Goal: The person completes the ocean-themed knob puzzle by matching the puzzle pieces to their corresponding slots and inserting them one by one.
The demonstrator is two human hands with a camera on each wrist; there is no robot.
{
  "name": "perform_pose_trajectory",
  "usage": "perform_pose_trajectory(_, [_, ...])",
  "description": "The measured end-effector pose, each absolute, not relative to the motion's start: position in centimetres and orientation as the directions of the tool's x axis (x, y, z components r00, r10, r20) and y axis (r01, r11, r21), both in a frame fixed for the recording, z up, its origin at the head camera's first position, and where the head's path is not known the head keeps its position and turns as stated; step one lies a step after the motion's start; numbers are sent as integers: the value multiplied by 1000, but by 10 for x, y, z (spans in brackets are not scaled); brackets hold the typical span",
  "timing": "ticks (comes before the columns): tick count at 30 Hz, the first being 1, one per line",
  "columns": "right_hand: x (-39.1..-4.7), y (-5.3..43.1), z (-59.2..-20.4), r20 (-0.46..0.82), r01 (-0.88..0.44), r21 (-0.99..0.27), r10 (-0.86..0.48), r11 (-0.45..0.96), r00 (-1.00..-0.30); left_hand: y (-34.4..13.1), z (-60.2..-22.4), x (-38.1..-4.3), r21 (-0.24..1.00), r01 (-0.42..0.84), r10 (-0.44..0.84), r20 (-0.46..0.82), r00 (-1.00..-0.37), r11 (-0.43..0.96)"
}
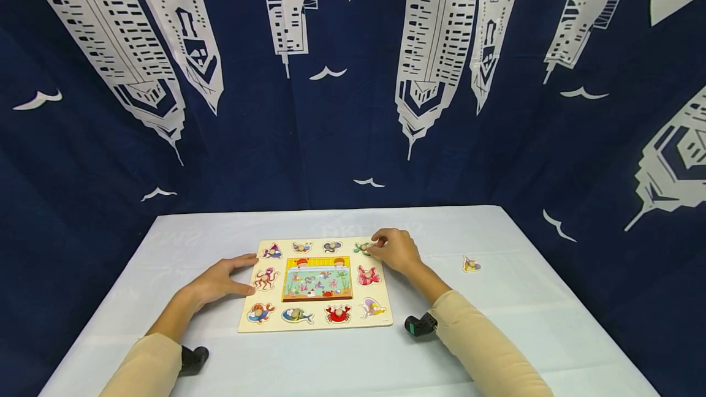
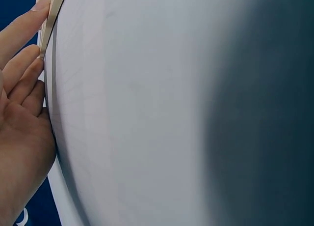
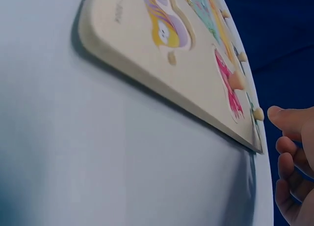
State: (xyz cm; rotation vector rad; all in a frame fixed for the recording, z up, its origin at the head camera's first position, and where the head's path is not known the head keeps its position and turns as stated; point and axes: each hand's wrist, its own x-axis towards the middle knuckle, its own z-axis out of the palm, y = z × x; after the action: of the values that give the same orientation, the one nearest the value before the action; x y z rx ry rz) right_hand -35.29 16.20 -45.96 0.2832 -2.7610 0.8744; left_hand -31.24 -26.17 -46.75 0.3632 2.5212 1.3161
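A wooden knob puzzle board [image 1: 317,329] with sea-animal pieces lies flat on the table. My left hand [image 1: 217,279] rests at its left edge, thumb and fingers spread and touching the rim. At the far right corner, my right hand [image 1: 398,251] is beside the green turtle piece [image 1: 361,249]. In the right wrist view a small gap separates the thumb [image 3: 277,113] from that piece's knob [image 3: 258,114], and the other fingers are loosely curled. Nearer me are a pink piece [image 3: 228,81] with a knob and a knobless recess [image 3: 169,32] printed with a yellow fish.
A loose yellow-and-purple puzzle piece [image 1: 471,264] lies on the white table [image 1: 430,360], right of the board. Dark wrist-worn devices [image 1: 421,325] sit by both sleeves. Behind the table hangs a navy cloth [image 1: 248,158] with white buildings.
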Motion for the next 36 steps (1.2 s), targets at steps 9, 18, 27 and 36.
perform_pose_trajectory(9, [-349,188,-449,270,-287,-552,-159,782,-950,-262,-470,-312,823,94,339,-124,-933,560])
perform_pose_trajectory(18, [-344,220,-444,301,-362,-517,-231,775,-925,-263,-470,-311,822,99,339,-119,-933,561])
perform_pose_trajectory(27, [-336,257,-439,309,-335,-514,-193,790,-931,-263,-471,-312,824,98,341,-120,-932,557])
perform_pose_trajectory(36, [-326,305,-436,269,-323,-536,-204,780,-941,-262,-469,-313,821,99,342,-121,-932,562])
